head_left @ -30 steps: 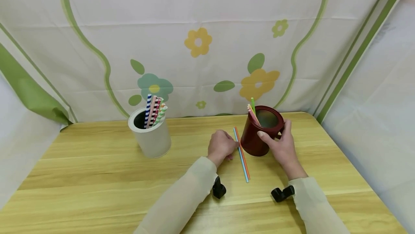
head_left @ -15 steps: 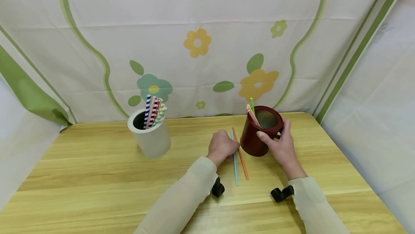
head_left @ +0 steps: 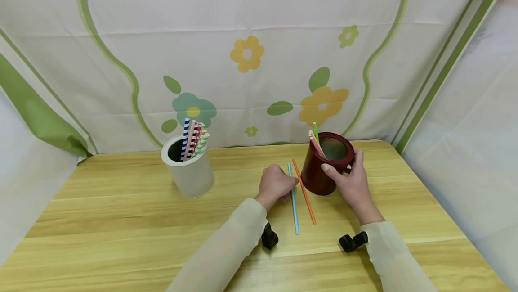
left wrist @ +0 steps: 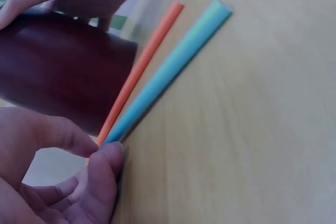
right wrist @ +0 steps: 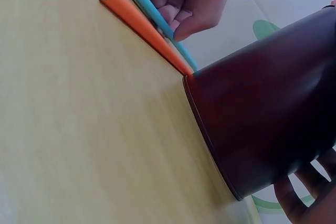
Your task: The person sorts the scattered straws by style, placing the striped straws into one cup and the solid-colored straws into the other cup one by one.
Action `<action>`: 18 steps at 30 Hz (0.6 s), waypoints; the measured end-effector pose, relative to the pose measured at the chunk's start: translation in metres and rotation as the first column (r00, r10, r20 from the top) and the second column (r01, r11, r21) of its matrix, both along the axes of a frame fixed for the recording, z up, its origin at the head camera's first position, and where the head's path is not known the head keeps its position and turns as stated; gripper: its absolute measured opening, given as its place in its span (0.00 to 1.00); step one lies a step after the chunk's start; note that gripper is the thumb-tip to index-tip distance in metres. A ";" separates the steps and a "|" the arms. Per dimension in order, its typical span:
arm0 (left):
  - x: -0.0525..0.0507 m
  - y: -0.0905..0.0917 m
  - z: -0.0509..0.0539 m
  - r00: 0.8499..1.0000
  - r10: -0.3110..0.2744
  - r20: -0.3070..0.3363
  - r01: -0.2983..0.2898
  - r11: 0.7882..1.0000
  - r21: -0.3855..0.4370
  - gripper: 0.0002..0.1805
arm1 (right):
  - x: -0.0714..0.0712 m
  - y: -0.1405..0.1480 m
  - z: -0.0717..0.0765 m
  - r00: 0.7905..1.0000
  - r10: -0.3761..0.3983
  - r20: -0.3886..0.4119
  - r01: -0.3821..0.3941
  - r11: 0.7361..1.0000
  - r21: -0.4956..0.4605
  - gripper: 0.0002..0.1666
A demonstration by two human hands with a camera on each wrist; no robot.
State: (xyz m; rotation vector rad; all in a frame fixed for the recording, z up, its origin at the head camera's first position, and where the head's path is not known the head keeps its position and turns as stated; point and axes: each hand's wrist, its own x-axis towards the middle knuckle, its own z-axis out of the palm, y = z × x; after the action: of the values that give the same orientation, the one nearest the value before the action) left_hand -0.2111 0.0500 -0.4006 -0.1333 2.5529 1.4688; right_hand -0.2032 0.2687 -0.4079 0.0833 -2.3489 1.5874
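Observation:
A light blue straw [head_left: 294,213] lies along the table, and my left hand [head_left: 276,184] pinches it between thumb and fingertip, as the left wrist view shows up close. Just right of it is an orange straw [head_left: 308,204], apart from the blue one at the near end. My right hand [head_left: 353,186] holds the dark red mug [head_left: 317,172] at its handle side, thumb against the wall. The mug stands upright with several plain straws [head_left: 315,141] leaning at its left rim. Most of the right fingers are hidden behind the mug in the head view.
A white canister [head_left: 191,179] with several striped straws [head_left: 187,141] stands at the left rear of the wooden table [head_left: 121,229]. Behind the table hangs a flowered curtain [head_left: 202,58]. A black camera sits at each wrist.
The blue straw has come away from the orange one, its near end swinging left. My left hand keeps nearly the same place. The right hand and mug have stayed still.

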 end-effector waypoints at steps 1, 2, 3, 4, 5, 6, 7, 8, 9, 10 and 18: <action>0.001 -0.001 0.001 1.000 0.000 0.009 -0.001 1.000 0.022 0.28 | 0.000 0.000 0.000 1.000 0.000 0.001 0.000 1.000 0.001 0.44; 0.002 -0.002 0.001 1.000 -0.001 0.014 0.000 0.999 0.040 0.27 | 0.000 0.000 0.000 1.000 0.000 0.002 0.000 1.000 0.002 0.44; 0.002 -0.003 0.002 1.000 -0.001 0.022 0.000 0.998 0.060 0.26 | 0.000 0.000 0.000 1.000 0.000 0.002 0.000 1.000 0.002 0.44; 0.003 -0.004 0.002 1.000 -0.003 0.029 0.000 0.997 0.079 0.25 | 0.000 0.000 0.000 1.000 0.000 0.002 0.000 1.000 0.003 0.45; 0.004 -0.005 0.002 0.999 -0.003 0.038 0.000 0.995 0.096 0.23 | 0.000 -0.001 0.001 1.000 0.001 0.002 -0.001 1.000 0.001 0.45; 0.004 -0.006 0.002 0.999 -0.006 0.041 0.001 0.993 0.114 0.21 | 0.000 -0.001 0.001 1.000 0.001 0.002 -0.001 1.000 0.001 0.45; 0.005 -0.007 0.002 0.999 -0.009 0.042 0.003 0.991 0.133 0.19 | 0.000 -0.001 0.001 1.000 -0.001 0.002 0.001 1.000 0.002 0.45; 0.005 -0.008 0.002 0.999 -0.012 0.040 0.006 0.988 0.152 0.18 | 0.000 -0.001 0.001 1.000 -0.003 0.001 0.003 1.000 0.003 0.45; 0.005 -0.009 0.001 0.999 -0.013 0.044 0.005 0.984 0.178 0.16 | 0.000 -0.001 0.000 1.000 -0.004 0.000 0.004 1.000 0.003 0.45; 0.005 -0.010 0.000 0.999 -0.014 0.044 0.005 0.980 0.200 0.15 | 0.000 -0.001 0.000 1.000 -0.004 -0.002 0.004 1.000 0.005 0.45; 0.005 -0.019 -0.006 0.998 -0.025 0.066 -0.002 0.925 0.381 0.08 | 0.000 0.000 0.000 1.000 -0.003 -0.004 0.003 1.000 0.004 0.44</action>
State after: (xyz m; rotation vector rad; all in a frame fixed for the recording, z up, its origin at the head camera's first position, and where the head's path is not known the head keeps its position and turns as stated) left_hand -0.2060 0.0310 -0.4064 -0.1087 2.1593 1.8853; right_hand -0.2035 0.2686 -0.4079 0.0838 -2.3486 1.5793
